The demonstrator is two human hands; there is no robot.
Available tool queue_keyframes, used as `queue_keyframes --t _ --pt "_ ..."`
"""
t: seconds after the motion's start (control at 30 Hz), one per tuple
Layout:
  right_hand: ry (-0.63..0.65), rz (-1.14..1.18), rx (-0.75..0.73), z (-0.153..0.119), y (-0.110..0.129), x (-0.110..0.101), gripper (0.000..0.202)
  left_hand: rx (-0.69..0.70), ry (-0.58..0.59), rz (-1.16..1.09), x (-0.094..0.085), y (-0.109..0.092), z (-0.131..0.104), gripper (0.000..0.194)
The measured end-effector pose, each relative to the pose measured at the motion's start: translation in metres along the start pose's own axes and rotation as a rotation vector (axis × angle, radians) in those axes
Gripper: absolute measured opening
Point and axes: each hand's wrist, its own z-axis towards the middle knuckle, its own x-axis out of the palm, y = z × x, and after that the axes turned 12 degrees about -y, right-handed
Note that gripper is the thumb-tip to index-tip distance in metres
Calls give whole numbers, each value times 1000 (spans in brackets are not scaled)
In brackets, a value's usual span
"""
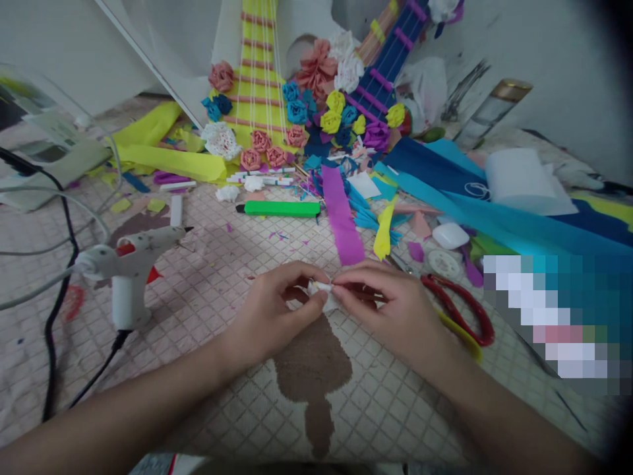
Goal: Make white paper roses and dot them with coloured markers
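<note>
Near the middle of the table, a small piece of crumpled white paper (322, 287) is pinched between both hands. My left hand (277, 307) has its thumb and index finger closed on the paper's left side. On the right side of the same piece, the fingertips of my right hand (390, 300) are pressed together. A purple paper strip (342, 214) lies just beyond the right hand's fingers. Red-handled scissors (459, 307) rest to the right of that hand, partly hidden by it.
A white glue gun (133, 270) with dark cables stands at left. A green cutter (281, 209) lies ahead. Flower-covered yellow (257, 79) and blue (380, 76) paper guitars lean at the back. Blue crepe paper (445, 191), a white roll (519, 179) and scraps spread rightward.
</note>
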Motion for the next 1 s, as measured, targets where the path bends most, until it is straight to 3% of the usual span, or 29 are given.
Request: queue_keyframes --t 0.2,0.47,0.8,1.0 --pt "-9 -3 29 -1 3 -1 4 8 -29 48 2 -2 0 12" --pt "3 41 -79 -1 3 -2 11 2 -23 13 0 -1 1 11" --pt "92 60 69 2 5 -6 8 142 -36 146 -2 3 -1 16" --pt "77 67 86 2 5 -5 6 179 -34 172 -2 6 1 15"
